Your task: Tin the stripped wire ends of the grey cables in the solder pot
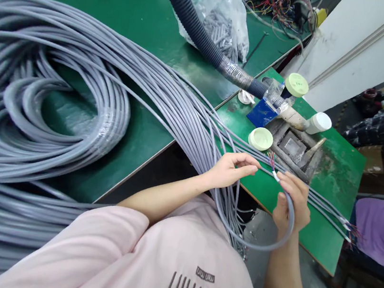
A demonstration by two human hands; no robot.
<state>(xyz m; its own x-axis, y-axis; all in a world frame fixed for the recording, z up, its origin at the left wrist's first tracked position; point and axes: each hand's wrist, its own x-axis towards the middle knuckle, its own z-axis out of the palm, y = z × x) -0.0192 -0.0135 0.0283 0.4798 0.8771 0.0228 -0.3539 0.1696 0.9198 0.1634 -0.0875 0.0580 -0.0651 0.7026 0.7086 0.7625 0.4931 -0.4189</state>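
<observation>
My right hand [293, 202] grips a grey cable [252, 245] near its end, fingers wrapped round it. From my fist the cable bends down in a loop toward my body. At its stripped end, a white band shows below a tuft of thin coloured wires [271, 161]. Facing it from the left, my left hand [233, 170] has thumb and forefinger pinched together. A thin reddish wire seems to run from that pinch to the cable end. Beneath both hands passes a bundle of grey cables [182, 113].
Large coils of grey cable [108, 126] cover the green table [150, 130] at left. On the smaller green table [336, 194] stand a solder pot [292, 147], a pale green lid [260, 139] and a white cup [319, 122]. A black corrugated hose [195, 24] reaches over; a clear bag [227, 24] lies behind.
</observation>
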